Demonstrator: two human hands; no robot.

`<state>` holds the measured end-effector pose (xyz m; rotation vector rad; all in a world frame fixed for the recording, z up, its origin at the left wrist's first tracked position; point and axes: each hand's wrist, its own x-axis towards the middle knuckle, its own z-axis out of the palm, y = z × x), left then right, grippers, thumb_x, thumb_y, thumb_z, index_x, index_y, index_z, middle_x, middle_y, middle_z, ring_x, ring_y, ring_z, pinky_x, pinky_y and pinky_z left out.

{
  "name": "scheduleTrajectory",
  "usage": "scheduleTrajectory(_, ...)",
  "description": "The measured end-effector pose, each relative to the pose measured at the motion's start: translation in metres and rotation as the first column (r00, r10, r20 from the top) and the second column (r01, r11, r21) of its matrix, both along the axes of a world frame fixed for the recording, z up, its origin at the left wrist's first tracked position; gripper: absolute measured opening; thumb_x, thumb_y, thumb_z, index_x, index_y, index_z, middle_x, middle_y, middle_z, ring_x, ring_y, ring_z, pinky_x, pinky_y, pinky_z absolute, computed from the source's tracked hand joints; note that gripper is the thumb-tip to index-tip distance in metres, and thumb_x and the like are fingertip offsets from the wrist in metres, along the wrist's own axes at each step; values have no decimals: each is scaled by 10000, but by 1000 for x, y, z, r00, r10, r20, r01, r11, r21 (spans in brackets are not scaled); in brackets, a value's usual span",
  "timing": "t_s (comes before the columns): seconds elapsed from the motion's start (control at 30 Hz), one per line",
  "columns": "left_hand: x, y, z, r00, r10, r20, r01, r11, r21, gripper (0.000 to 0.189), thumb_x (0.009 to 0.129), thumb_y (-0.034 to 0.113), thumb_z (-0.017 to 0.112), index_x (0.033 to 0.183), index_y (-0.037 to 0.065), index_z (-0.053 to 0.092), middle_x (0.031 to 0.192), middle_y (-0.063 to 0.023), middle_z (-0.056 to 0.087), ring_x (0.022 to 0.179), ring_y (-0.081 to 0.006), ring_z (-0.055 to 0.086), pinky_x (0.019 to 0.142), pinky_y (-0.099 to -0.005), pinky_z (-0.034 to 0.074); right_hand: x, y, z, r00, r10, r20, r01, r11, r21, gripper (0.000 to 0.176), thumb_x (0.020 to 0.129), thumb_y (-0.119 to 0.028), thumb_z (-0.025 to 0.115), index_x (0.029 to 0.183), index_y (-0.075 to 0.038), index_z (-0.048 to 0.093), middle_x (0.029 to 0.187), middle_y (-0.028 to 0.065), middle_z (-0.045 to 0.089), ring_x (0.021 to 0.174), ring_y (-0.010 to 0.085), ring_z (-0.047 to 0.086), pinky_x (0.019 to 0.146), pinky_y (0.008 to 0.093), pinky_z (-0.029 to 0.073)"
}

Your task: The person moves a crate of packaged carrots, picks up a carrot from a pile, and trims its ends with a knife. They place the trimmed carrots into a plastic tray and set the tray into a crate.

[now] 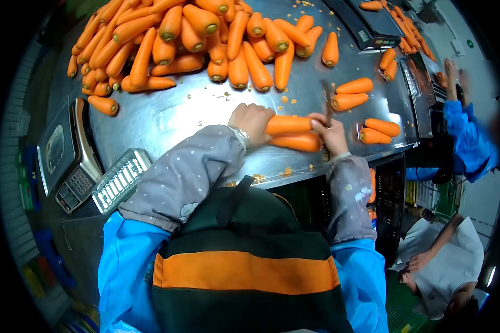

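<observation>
My left hand (252, 123) is closed around the left end of a carrot (288, 124) at the table's front edge. A second carrot (297, 141) lies right beside it, on the side nearer my body. In my right hand (331, 133) is what looks like a small knife (327, 102), its dark, blurred blade pointing away from me. The right fingers also touch the right end of the first carrot. To the right lie pairs of carrots, one pair (350, 101) near my right hand and another (375, 136) in a clear tray.
A large carrot pile (172, 44) covers the back left of the metal table (200, 111). At left stand a scale (75, 161) and stacked clear trays (122, 180). Another scale (375, 25) sits at the back right. Co-workers in a blue sleeve (466, 133) and pale clothing (444, 261) are at right.
</observation>
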<state>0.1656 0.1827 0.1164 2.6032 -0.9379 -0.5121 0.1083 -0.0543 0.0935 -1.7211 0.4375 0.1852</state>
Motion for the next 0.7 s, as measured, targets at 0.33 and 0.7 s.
scheduleTrajectory(0.33,-39,46,-31,821,448,-355,-503,861,-77,813,694,397,734,1278,-5,336,1098,-236,515,1033,-349,529,933,-382,416,-38,-25,-11,997,77,-21,-73,768,-636,436,743,-262,704,1076,-4,588,868,147,632,779,248,619,716,339,472)
scheduleTrajectory(0.7,-32,-12,-78,163,364,-917,-805,586,90,409,832,322,640,981,-3,441,878,-136,584,672,-191,617,589,-286,552,-37,-55,-31,990,-127,55,136,817,-560,458,747,-247,704,1090,17,555,880,148,589,817,273,594,718,339,468)
